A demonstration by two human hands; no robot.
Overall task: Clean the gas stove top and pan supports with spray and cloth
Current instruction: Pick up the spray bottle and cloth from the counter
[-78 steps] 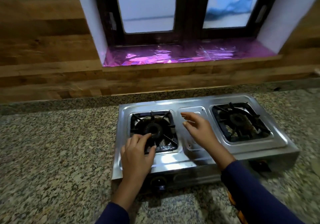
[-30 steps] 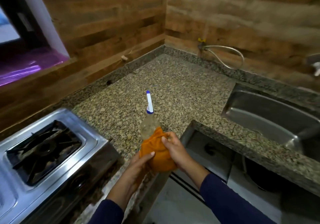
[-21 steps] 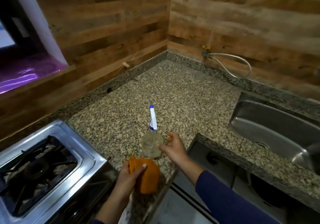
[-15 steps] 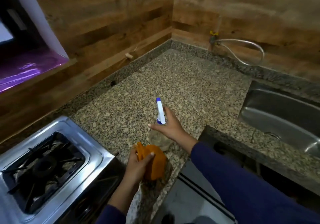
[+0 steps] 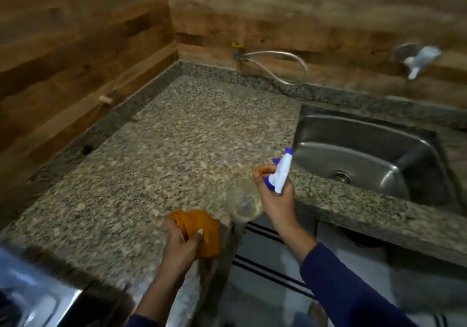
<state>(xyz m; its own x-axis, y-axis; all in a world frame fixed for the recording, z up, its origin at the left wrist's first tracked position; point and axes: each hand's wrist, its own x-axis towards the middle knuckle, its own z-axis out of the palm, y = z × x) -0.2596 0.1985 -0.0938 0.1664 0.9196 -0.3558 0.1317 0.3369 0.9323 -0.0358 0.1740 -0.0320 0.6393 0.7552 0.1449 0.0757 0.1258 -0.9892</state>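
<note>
Two items are held: the spray bottle (image 5: 255,195), tilted and lifted clear of the bench (image 5: 156,165) near its front edge, gripped by the right hand (image 5: 275,197); the orange cloth (image 5: 202,230), bunched in the left hand (image 5: 183,243) at that edge. Stove (image 5: 27,299): front-left corner, blurred.

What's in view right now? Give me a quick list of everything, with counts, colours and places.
Cloth: one, orange, at the counter's front edge, in the left hand.
Spray bottle: one, clear with white and blue head, lifted and tilted, in the right hand.
Stove: one, steel, bottom left corner, mostly cut off.
Countertop: speckled granite, centre.
Sink: one, steel, right.
Hose: one, pale, on the back wall.
Tap: one, blurred, upper right wall.
Left hand: gripping the cloth.
Right hand: gripping the bottle's neck.
</note>
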